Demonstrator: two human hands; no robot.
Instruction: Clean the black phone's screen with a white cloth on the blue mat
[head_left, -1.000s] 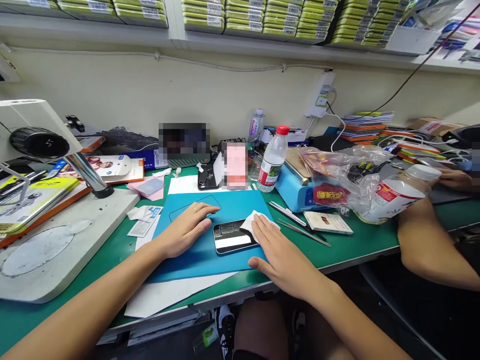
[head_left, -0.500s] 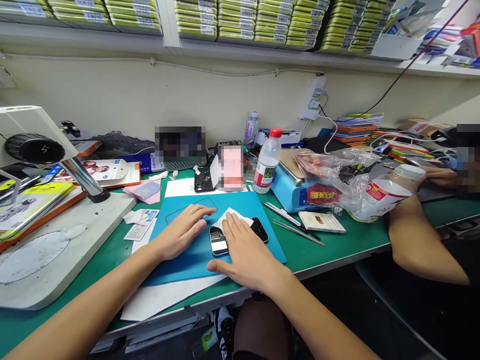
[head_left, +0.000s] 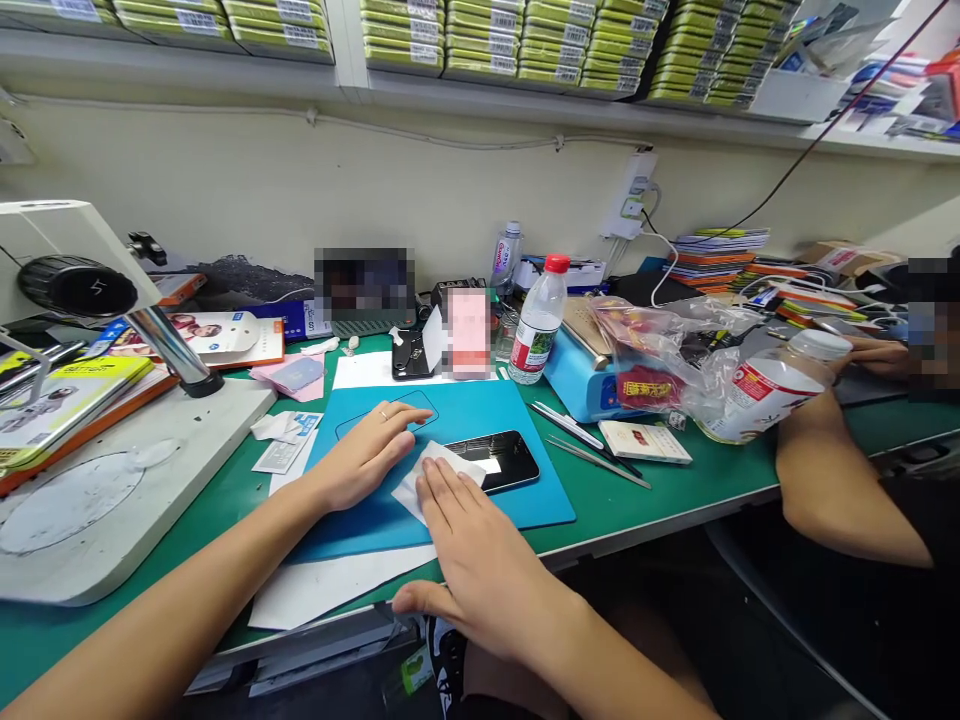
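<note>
A black-screened smartphone point(head_left: 511, 458) lies flat on a blue mat point(head_left: 536, 502), its left end covered. Over that end my right hand point(head_left: 480, 560) presses a folded white wipe point(head_left: 409, 490) under flat, outstretched fingers, with the thumb spread away. My left hand point(head_left: 375, 445) hovers or rests over the mat left of the phone; whether it touches is unclear. Its fingers are extended and hold nothing. Partly beneath them lies a clear sheet with a thin black outline point(head_left: 352, 415), probably a screen protector.
Tweezers point(head_left: 600, 462) and a small white box point(head_left: 645, 441) lie right of the mat. A red-capped bottle point(head_left: 538, 320) stands behind, beside a blue device point(head_left: 581, 380). At left is a microscope stand point(head_left: 225, 430). Another person's arm point(head_left: 840, 480) rests at right.
My right hand has slid the wipe leftward and toward me across the phone, uncovering more of its screen. My left hand has barely moved.
</note>
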